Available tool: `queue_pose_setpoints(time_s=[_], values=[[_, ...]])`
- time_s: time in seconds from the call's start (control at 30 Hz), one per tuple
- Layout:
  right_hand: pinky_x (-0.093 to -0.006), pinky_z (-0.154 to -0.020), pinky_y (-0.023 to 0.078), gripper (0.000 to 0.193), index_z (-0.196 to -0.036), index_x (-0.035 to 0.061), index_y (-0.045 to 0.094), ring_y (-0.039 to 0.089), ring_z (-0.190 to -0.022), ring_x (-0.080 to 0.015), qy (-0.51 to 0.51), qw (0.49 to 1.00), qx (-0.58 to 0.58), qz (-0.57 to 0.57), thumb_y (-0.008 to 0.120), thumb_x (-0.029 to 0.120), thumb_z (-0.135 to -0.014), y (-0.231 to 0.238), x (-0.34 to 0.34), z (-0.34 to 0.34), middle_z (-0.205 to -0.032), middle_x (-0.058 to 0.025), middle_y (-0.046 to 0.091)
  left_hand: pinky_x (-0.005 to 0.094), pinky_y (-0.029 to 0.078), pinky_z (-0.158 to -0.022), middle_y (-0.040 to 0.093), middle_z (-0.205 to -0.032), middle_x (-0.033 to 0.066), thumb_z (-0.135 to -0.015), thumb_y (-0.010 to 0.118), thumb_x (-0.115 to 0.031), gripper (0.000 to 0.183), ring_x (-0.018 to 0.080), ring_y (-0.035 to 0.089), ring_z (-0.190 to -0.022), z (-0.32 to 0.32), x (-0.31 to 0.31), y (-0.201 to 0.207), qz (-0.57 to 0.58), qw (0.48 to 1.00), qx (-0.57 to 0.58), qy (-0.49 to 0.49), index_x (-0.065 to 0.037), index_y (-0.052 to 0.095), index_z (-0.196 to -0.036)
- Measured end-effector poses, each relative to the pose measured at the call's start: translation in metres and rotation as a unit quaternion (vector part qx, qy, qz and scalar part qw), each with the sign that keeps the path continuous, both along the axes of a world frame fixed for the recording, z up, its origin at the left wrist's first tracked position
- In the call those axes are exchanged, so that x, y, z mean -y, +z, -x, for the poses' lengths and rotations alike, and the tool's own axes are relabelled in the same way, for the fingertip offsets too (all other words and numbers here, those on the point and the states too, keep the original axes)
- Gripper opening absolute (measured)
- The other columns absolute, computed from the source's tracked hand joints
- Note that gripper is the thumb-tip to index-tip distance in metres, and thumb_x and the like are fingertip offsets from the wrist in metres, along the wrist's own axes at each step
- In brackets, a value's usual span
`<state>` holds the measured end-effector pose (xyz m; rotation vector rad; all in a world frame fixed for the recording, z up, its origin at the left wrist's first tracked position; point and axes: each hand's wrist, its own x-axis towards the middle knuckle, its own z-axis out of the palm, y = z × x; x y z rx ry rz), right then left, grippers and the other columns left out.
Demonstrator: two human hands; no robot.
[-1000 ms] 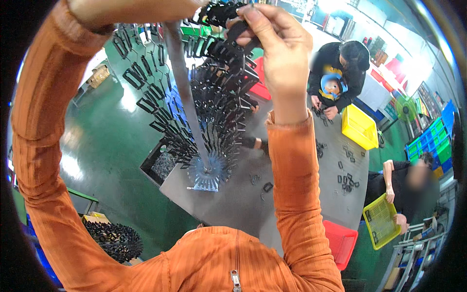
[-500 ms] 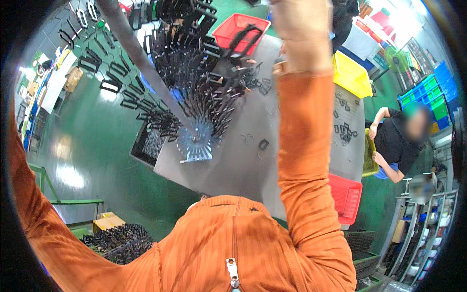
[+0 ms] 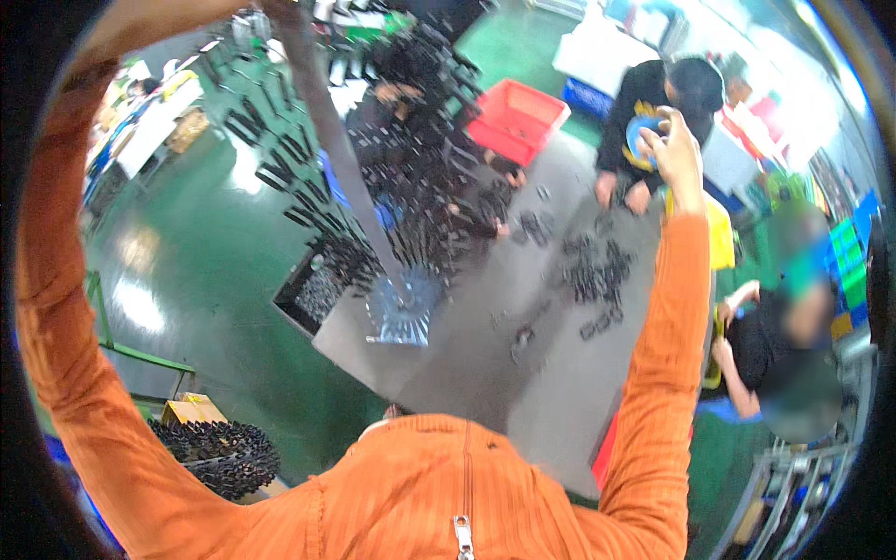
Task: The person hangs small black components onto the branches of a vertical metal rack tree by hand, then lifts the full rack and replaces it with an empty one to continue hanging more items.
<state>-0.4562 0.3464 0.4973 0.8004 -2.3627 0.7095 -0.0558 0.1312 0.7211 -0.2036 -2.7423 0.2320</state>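
Note:
My right hand (image 3: 679,166) is raised over the far right of the table, its fingers curled but apart, with no held part visible. A round blue patch (image 3: 642,138) shows beside its fingertips; I cannot tell whether they touch. At the upper left, my left hand (image 3: 173,23) reaches up to the grey pole (image 3: 336,131), its fingers cut off by the picture's edge. Many black frame-shaped parts (image 3: 289,154) hang around the pole on a rack. Its slotted clear base (image 3: 403,308) stands on the table's near left corner.
Loose black parts (image 3: 597,266) lie on the grey table (image 3: 467,373). A red basket (image 3: 521,117) and a yellow basket (image 3: 721,233) stand at its edges. Two co-workers are at the right, one in a dark top (image 3: 627,112). A dark crate (image 3: 313,297) sits beside the table.
My right hand has moved right from the top middle, uncovering the parts on the table. The left hand has come into view beside the pole. The whole view has shifted.

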Motion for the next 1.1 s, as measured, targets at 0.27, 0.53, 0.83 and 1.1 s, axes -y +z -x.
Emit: queue_pose_setpoints(time_s=[0.27, 0.53, 0.83, 1.1], values=[[-0.0279, -0.071, 0.056, 0.018, -0.103, 0.0022, 0.072, 0.072, -0.077, -0.0168, 0.402, 0.839, -0.111, 0.35, 0.079, 0.01, -0.088, 0.082, 0.08, -0.203, -0.093, -0.009, 0.074, 0.0352, 0.05, -0.047, 0.065, -0.062, 0.0151, -0.093, 0.056, -0.008, 0.037, 0.0228, 0.058, -0.048, 0.02, -0.044, 0.024, -0.015, 0.967, 0.148, 0.207, 0.008, 0.064, -0.126], [-0.0339, -0.064, 0.053, 0.011, -0.097, 0.0031, 0.073, 0.068, -0.067, -0.0279, 0.349, 0.868, -0.093, 0.341, 0.075, 0.01, -0.089, 0.092, 0.119, -0.236, -0.083, -0.0132, 0.072, 0.0455, 0.058, -0.07, 0.068, -0.079, 0.0278, -0.08, 0.057, 0.003, 0.031, 0.0424, 0.069, -0.073, 0.013, -0.028, 0.019, 0.006, 0.995, 0.049, 0.091, 0.006, 0.07, -0.108], [-0.024, -0.066, 0.054, 0.012, -0.101, -0.0045, 0.075, 0.066, -0.072, -0.0113, 0.552, 0.677, 0.179, 0.453, 0.071, 0.006, -0.096, 0.089, 0.135, -0.227, -0.087, -0.0082, 0.074, 0.0446, 0.058, -0.072, 0.07, -0.083, 0.0263, -0.077, 0.056, 0.006, 0.034, 0.04, 0.071, -0.076, 0.014, -0.007, 0.003, 0.109, 0.994, -0.005, 0.016, 0.009, 0.069, -0.108], [-0.0267, -0.069, 0.053, 0.022, -0.109, -0.0001, 0.074, 0.067, -0.075, -0.0147, 0.567, 0.597, 0.315, 0.472, 0.071, 0.019, -0.098, 0.065, 0.095, -0.172, -0.093, -0.0104, 0.075, 0.0395, 0.058, -0.069, 0.072, -0.086, 0.0228, -0.082, 0.055, 0.008, 0.039, 0.0319, 0.071, -0.073, 0.006, 0.001, -0.006, 0.046, 0.999, 0.008, 0.023, 0.007, 0.068, -0.119]])
